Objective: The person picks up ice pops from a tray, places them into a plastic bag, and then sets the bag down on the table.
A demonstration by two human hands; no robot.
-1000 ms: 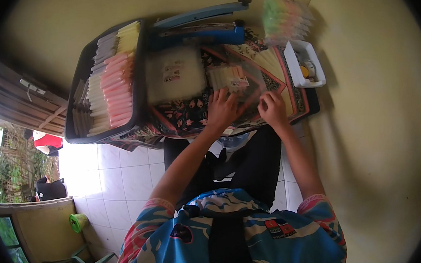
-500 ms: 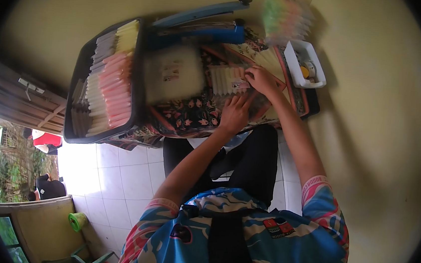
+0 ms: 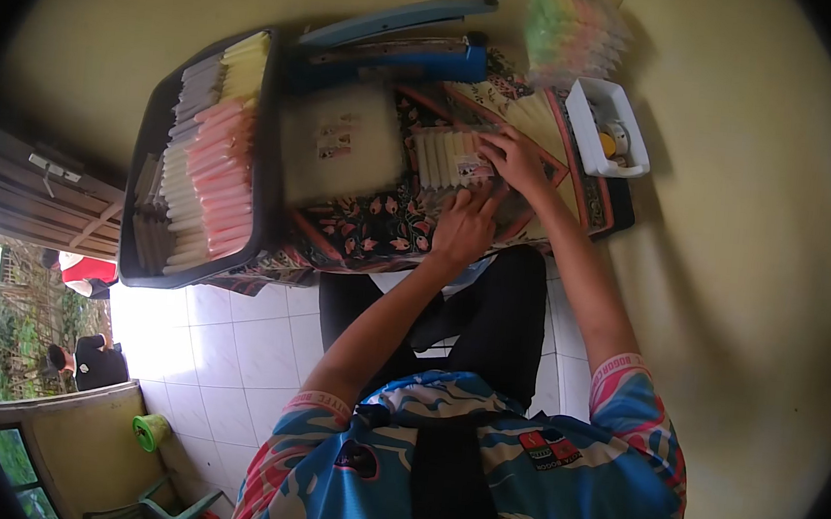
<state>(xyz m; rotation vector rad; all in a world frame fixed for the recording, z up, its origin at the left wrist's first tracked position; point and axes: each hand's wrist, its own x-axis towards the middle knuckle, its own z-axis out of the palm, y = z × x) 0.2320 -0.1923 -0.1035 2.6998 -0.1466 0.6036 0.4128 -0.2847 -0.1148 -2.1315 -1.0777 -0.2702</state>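
A clear plastic pack [image 3: 436, 157] of pale, stick-shaped pieces lies on the patterned tablecloth in front of me, with a small printed label towards its right end. My right hand [image 3: 515, 160] is closed on the pack's right end, its fingertips by the label. My left hand [image 3: 464, 228] grips the pack's near edge, fingers bent and close together. Left of this pack lies a stack of flat clear plastic bags [image 3: 342, 144] with printed labels. Exactly what the fingertips pinch is partly hidden.
A dark tub [image 3: 260, 187] of white, yellow and pink sticks stands at left. Behind are two blue long-armed devices resembling bag sealers [image 3: 397, 23]. A white box [image 3: 584, 136] with small jars and a colourful packed bundle [image 3: 571, 38] sit at right.
My right hand has shifted slightly left over the label end of the pack. My left hand stays at the near edge. The view has tilted a little.
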